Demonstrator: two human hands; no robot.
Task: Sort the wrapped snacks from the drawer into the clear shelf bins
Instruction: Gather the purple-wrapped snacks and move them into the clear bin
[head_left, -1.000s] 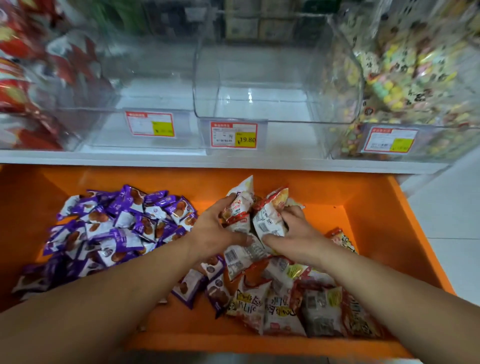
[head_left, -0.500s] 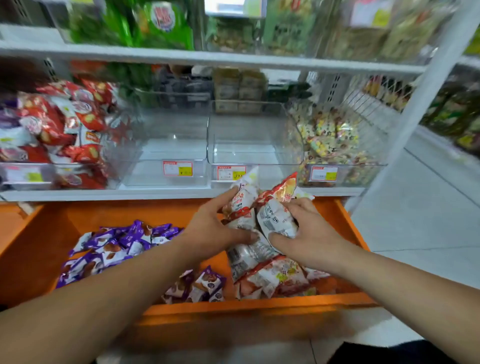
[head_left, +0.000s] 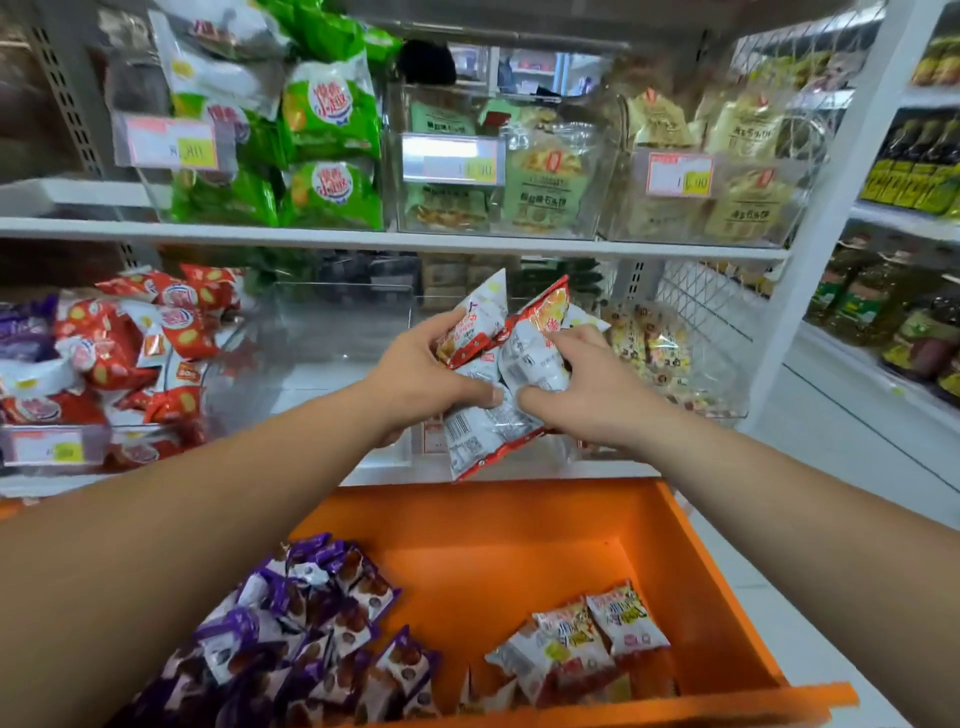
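Observation:
Both hands hold a bundle of red-and-white wrapped snacks (head_left: 511, 364) between them, lifted above the orange drawer (head_left: 717, 587). My left hand (head_left: 421, 371) grips the bundle's left side, and my right hand (head_left: 587, 387) grips its right side. The bundle hangs in front of an empty clear shelf bin (head_left: 337, 332) on the lower shelf. In the drawer lie a pile of purple wrapped snacks (head_left: 311, 639) at the left and a few red-and-white ones (head_left: 582, 644) at the right.
A clear bin of red snacks (head_left: 150, 353) stands to the left and a bin of yellow-patterned sweets (head_left: 654, 348) to the right. The upper shelf (head_left: 363, 239) carries bins of green and beige packets. A white shelf post (head_left: 831, 218) and bottle shelves stand at the right.
Both hands lifted the bundle of red-and-white snacks out of the drawer and up to the level of the lower shelf bins. The view tilted upward.

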